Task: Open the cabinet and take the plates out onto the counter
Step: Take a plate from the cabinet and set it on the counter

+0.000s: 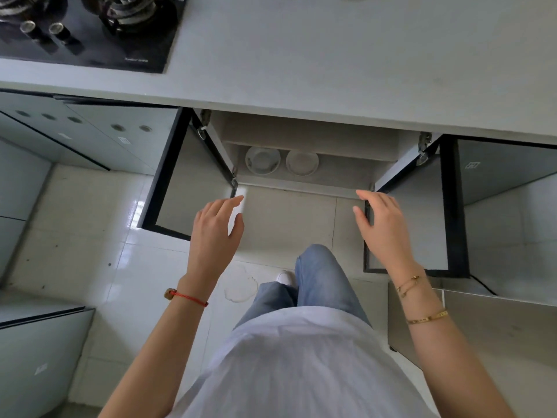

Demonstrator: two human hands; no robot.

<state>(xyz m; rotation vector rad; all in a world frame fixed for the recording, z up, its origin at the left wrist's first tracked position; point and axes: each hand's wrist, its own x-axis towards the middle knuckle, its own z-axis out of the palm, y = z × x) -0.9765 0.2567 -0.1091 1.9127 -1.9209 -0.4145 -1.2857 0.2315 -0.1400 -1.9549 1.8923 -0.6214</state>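
Observation:
The cabinet under the grey counter (331, 64) stands open, with its left door (187, 182) and right door (422, 212) both swung outward. On the bottom shelf sit two white plates side by side, the left plate (262, 160) and the right plate (302, 163). My left hand (215, 233) hovers in front of the opening near the left door, fingers apart and holding nothing. Fingers spread, my right hand (382, 227) rests at the inner edge of the right door without gripping it. Both hands are short of the plates.
A black gas hob (90, 31) with burners and knobs sits on the counter at the far left. Closed cabinet doors (90, 131) flank the open one. The white tiled floor (90, 236) lies below, with my legs in jeans (319, 282).

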